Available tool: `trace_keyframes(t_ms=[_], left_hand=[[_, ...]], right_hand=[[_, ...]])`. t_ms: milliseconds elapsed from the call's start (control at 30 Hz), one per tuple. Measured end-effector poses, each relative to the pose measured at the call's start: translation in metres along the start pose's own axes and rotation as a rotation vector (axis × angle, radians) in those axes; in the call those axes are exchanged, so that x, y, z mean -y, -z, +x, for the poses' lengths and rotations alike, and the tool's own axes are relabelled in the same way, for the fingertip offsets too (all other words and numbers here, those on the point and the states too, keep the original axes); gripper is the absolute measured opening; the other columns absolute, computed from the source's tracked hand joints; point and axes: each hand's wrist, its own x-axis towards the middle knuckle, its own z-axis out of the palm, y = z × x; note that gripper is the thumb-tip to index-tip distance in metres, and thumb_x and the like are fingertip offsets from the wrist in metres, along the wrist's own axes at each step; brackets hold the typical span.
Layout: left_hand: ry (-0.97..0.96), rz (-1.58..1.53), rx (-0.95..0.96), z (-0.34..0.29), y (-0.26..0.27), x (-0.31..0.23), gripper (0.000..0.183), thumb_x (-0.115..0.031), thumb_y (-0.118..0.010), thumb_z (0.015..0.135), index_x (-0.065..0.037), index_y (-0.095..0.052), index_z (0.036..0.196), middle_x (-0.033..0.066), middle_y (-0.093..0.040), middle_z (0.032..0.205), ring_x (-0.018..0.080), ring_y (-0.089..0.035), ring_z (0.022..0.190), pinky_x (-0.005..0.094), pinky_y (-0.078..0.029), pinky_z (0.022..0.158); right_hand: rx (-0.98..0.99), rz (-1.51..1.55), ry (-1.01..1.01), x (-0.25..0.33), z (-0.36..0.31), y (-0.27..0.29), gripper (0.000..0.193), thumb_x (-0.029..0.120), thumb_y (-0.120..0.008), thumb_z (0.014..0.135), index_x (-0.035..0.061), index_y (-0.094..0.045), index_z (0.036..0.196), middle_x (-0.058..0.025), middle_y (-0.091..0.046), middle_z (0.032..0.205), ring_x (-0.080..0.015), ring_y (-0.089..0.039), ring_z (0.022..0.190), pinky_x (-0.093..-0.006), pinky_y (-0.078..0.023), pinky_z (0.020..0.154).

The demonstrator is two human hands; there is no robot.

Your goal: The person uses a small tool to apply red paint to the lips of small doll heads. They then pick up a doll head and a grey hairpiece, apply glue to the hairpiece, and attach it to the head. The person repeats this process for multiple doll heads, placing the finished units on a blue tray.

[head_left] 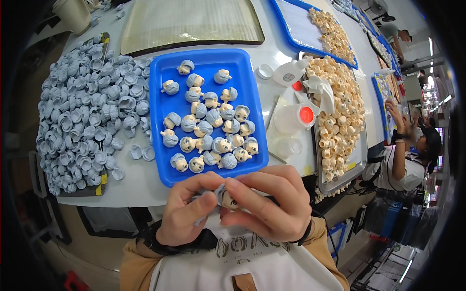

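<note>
Viewing from the head camera, both hands meet at the chest, just past the near edge of the bench (128, 186), wrists rising from five and seven o'clock with fingers curled inward. The left hand (187, 208) bends thumb and fingers around the blue-grey hair side of a small doll head (228, 198); the right hand (276, 203) is partly closed, its fingertips on the face side, so the two grip it together. This head has a cream face with a dark painted eye, turned toward four o'clock and partly covered by the fingers; how snugly hair and face fit cannot be told. At twelve o'clock from the hands, a blue tray (162, 72) carries many similar heads (213, 118), lying at mixed angles. Ten o'clock has a heap of hollow blue-grey hair pieces (92, 116); two o'clock, a pile of cream face pieces (340, 116). Toward one o'clock stand a white squeeze bottle (286, 73), bearing a small dark printed mark, and a translucent tub (286, 121) with a red disc (306, 115). Large dark lettering crosses the wearer's white top (228, 269), partly hidden by the hands.
</note>
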Motion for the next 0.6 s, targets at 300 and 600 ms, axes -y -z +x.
trace_keyframes(t_ms=[300,600], left_hand=[[0.182,0.122,0.04,-0.002,0.0,-0.005,0.037,-0.033,-0.049,0.096,0.003,-0.058,0.098,0.0056,-0.058,0.092,0.0117,-0.055,0.079,0.0257,-0.044,0.069],[0.136,0.214,0.079,-0.01,0.01,-0.008,0.031,-0.026,-0.048,0.094,0.003,-0.057,0.096,0.0119,-0.057,0.09,0.016,-0.055,0.07,0.0275,-0.044,0.06]], right_hand=[[-0.035,-0.154,0.042,-0.005,-0.009,-0.02,0.036,0.022,-0.068,0.067,-0.0018,-0.064,0.094,-0.0102,-0.059,0.087,-0.0219,-0.059,0.072,-0.0306,-0.043,0.059],[0.046,-0.085,-0.063,-0.01,-0.013,-0.018,0.033,0.027,-0.07,0.073,0.0031,-0.06,0.094,-0.0084,-0.057,0.085,-0.0242,-0.055,0.073,-0.0344,-0.04,0.066]])
